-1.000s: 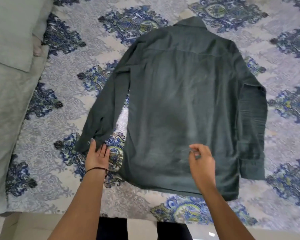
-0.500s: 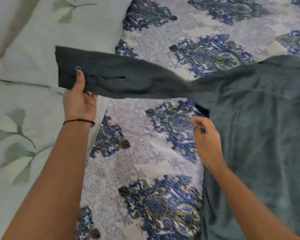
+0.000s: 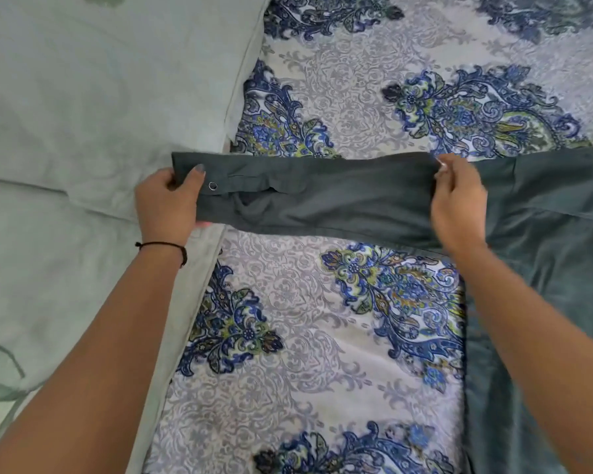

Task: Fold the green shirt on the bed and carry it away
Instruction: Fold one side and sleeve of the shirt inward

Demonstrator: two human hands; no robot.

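The dark green shirt [image 3: 545, 254] lies back-up on the patterned bedspread, its body at the right edge of view. One sleeve [image 3: 322, 196] is stretched out flat to the left. My left hand [image 3: 168, 200] grips the cuff, thumb on top beside a metal snap. My right hand [image 3: 457, 203] pinches the upper edge of the sleeve near the shoulder. The rest of the shirt is cut off by the frame.
A pale green pillow [image 3: 100, 90] with a leaf print lies at the left, and the cuff reaches over its edge. The blue and grey paisley bedspread [image 3: 305, 336] fills the middle.
My left hand has brought the cuff lower and to the right. My right hand has shifted from the armpit to the sleeve's upper edge. The sleeve is now pulled straight.
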